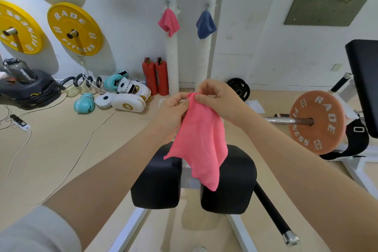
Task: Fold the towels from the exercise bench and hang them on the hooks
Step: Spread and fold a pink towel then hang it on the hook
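A pink towel [201, 141] hangs from both my hands above the black padded exercise bench [159, 186]. My left hand [173, 108] pinches its top edge on the left. My right hand [216, 98] pinches the same top edge on the right, the two hands close together. On the wall behind, a second pink towel [169, 22] hangs from a hook [168, 3] and a blue towel [205, 24] hangs from another hook [207, 5].
Two red fire extinguishers [155, 76] stand by the white pipe. Boxing gloves and pads [122, 96] lie on the floor at left, with cables and a power strip [20, 122]. Yellow weight plates [74, 28] hang on the wall. A barbell with an orange plate [317, 122] sits at right.
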The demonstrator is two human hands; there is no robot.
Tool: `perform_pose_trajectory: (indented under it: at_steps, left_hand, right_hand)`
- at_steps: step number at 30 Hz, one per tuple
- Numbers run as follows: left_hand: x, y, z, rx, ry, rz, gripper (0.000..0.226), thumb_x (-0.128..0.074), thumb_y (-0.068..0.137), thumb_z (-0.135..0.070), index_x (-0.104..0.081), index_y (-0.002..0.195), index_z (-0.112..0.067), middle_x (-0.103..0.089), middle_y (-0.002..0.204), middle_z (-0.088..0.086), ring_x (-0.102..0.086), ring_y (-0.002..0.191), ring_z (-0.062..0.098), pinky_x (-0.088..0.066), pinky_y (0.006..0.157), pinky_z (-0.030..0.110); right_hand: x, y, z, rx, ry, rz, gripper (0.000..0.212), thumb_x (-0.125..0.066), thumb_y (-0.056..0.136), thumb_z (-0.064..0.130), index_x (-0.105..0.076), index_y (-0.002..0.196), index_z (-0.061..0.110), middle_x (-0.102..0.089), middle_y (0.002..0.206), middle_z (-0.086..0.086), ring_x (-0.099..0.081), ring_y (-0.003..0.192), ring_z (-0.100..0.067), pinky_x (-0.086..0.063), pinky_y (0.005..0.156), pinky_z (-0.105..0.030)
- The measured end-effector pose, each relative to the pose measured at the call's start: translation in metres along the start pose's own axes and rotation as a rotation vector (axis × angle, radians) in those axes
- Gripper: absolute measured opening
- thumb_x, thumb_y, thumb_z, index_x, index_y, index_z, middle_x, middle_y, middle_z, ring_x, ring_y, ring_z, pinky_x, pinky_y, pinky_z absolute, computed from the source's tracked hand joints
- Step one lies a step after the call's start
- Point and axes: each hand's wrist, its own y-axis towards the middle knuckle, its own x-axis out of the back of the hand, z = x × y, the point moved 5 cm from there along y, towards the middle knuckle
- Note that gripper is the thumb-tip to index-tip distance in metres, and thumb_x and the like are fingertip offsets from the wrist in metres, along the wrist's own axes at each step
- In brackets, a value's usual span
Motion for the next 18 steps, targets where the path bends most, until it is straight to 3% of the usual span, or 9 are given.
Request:
perform_pose_trajectory:
  at_steps: [2,5,8,13,18]
  left_hand:
    - [-0.001,0.004,0.000,0.016,0.063,-0.013,0.016,-0.050,0.094,-0.015,-0.063,0.100,-0.007,-0.062,0.057,-0.008,-0.054,0.049,0.001,-0.046,0.047,0.015]
    - [-0.002,0.008,0.000,0.024,0.140,-0.012,0.016,-0.050,0.094,-0.014,-0.065,0.090,-0.012,-0.059,0.060,-0.003,-0.052,0.053,0.005,-0.049,0.050,0.016]
    - [-0.005,0.009,-0.002,-0.007,0.152,0.005,0.018,-0.048,0.095,-0.013,-0.064,0.087,-0.013,-0.059,0.052,-0.011,-0.050,0.046,-0.001,-0.044,0.047,0.014]
    - [-0.012,0.010,-0.003,0.018,0.047,0.105,0.033,-0.037,0.099,-0.024,-0.064,0.082,-0.016,-0.060,0.064,-0.005,-0.055,0.060,0.006,-0.047,0.057,0.019]
    - [-0.008,0.017,-0.009,-0.116,0.231,0.097,0.017,-0.053,0.092,-0.009,-0.065,0.086,-0.020,-0.068,0.069,-0.010,-0.063,0.068,0.003,-0.050,0.064,0.019]
  right_hand:
    - [0.002,0.001,0.001,0.027,-0.056,0.005,0.012,-0.063,0.085,0.021,-0.057,0.077,0.025,-0.059,0.079,0.009,-0.053,0.080,-0.008,-0.043,0.077,-0.020]
    - [0.003,0.001,0.002,0.052,-0.132,0.034,0.015,-0.065,0.084,0.022,-0.056,0.074,0.028,-0.059,0.080,0.009,-0.053,0.081,-0.008,-0.039,0.073,-0.011]
    - [0.005,0.002,0.000,0.028,-0.106,0.001,0.007,-0.063,0.086,0.022,-0.060,0.080,0.021,-0.058,0.079,0.010,-0.053,0.081,-0.009,-0.041,0.072,-0.015]
    - [0.012,0.004,-0.005,-0.032,-0.076,-0.085,0.014,-0.063,0.086,0.027,-0.055,0.075,0.021,-0.055,0.074,0.012,-0.050,0.074,-0.006,-0.040,0.067,-0.017]
    - [0.015,0.005,-0.008,-0.085,0.080,0.010,0.022,-0.061,0.088,0.028,-0.053,0.069,0.020,-0.051,0.065,0.008,-0.046,0.060,-0.003,-0.038,0.058,-0.016]
